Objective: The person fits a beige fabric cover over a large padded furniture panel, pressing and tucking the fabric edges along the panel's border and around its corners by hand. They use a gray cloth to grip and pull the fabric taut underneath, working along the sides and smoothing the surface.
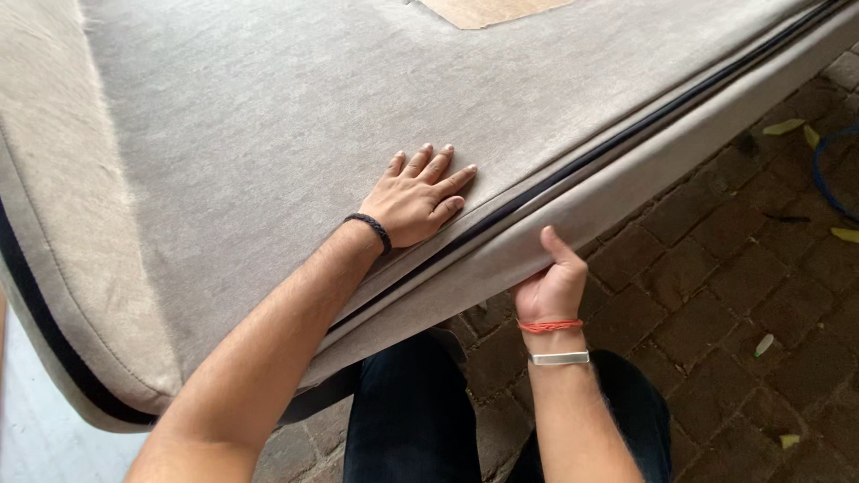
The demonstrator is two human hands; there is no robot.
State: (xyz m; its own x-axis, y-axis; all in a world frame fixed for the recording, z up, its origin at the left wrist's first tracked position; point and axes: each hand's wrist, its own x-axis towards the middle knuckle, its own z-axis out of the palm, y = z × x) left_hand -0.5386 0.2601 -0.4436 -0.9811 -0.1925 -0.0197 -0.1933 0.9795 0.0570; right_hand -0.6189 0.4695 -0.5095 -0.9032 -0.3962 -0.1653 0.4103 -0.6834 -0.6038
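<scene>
left hand flat, right hand gripping one cushion.

The floor is paved with dark reddish-brown bricks, laid in a staggered pattern (joints dusty and uneven). Yellowish dry leaves lie scattered across it, and a blue hose curves at the right edge. Daylight is soft, shadowless.

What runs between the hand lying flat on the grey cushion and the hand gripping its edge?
In the head view, a dark piping strip along the cushion seam separates the left hand from the right hand.
</scene>
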